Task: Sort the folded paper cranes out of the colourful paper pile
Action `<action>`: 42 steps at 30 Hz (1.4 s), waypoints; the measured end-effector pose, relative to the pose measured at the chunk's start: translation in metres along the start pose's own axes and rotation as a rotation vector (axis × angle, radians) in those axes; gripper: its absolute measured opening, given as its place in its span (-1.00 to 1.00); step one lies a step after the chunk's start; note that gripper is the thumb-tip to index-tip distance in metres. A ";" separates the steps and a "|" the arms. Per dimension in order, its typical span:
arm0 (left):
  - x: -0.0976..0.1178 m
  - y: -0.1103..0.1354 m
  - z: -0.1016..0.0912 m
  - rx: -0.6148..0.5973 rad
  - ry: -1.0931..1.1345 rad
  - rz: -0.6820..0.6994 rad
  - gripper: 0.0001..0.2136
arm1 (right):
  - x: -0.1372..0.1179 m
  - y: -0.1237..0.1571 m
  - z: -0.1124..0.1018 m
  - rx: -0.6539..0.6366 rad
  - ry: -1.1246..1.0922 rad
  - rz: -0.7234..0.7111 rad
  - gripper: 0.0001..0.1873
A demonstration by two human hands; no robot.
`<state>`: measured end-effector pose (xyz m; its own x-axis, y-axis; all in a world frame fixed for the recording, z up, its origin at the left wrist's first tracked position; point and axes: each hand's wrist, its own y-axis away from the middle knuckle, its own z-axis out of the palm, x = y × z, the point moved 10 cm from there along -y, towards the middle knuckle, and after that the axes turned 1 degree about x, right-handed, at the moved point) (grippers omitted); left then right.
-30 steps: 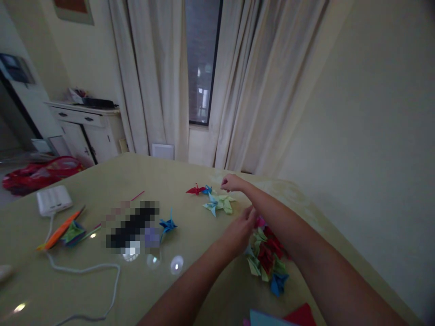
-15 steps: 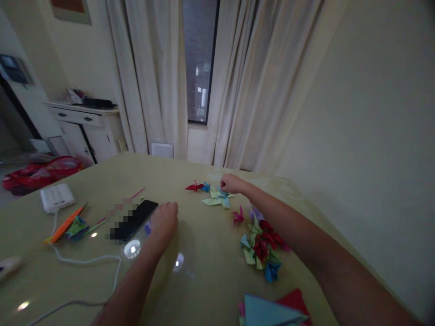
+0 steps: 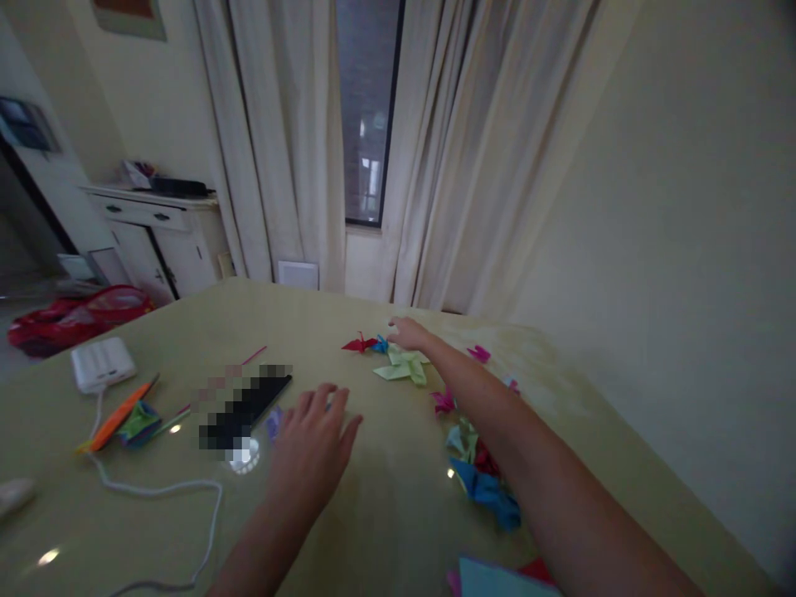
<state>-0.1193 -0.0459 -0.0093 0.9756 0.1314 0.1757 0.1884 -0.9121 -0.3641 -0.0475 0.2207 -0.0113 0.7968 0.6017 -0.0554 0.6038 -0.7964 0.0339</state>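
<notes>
Pixelation hides most of the dark flat thing (image 3: 274,388) near the middle of the table (image 3: 385,514). The right forearm covers part of the heap of folded paper (image 3: 482,481). The frame cuts off the coloured sheets (image 3: 497,580) at the near edge and a white thing (image 3: 12,495) at the left edge. Whether the right hand (image 3: 407,334) pinches anything is too small to tell.

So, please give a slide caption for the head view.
Right hand at the paper cranes; left hand open beside a phone.

Dim, soft-focused room; lamp glare spots on table (image 3: 373,514), edges warped.
</notes>
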 end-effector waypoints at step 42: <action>0.004 -0.028 0.089 -0.129 0.194 -0.058 -0.66 | 0.068 0.119 -0.069 -0.106 0.181 -0.022 -0.72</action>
<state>-0.1102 0.0144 -0.0800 0.9215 0.1191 0.3696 0.2150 -0.9491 -0.2303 0.0803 0.1708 0.0581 0.7686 0.6279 0.1227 0.6130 -0.7776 0.1398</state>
